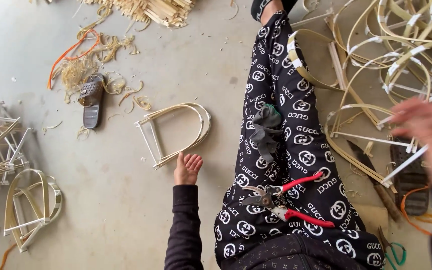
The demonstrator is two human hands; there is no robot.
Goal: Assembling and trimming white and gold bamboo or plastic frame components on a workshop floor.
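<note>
Person seated on grey concrete floor [186, 65], one leg in black patterned trousers [286, 150] stretched away from camera

Left hand [187, 168]: open, fingers spread, palm up, holding nothing; rests on floor just beside the near corner of a D-shaped bamboo frame [178, 132], fingertips touching or almost touching its rim, cannot tell which

Right hand [428, 137]: at right edge, motion-blurred, over a pile of bent bamboo frames [401, 60]; appears open, grip cannot be told. A white strip [406, 160] lies just under it

Red-handled pruning shears [281, 200] lie on the near thigh, blades open. Grey glove [267, 130] lies on the leg farther up

Far left: brown sandal [92, 100] among shavings; similar frames [28, 205] at near left
</note>
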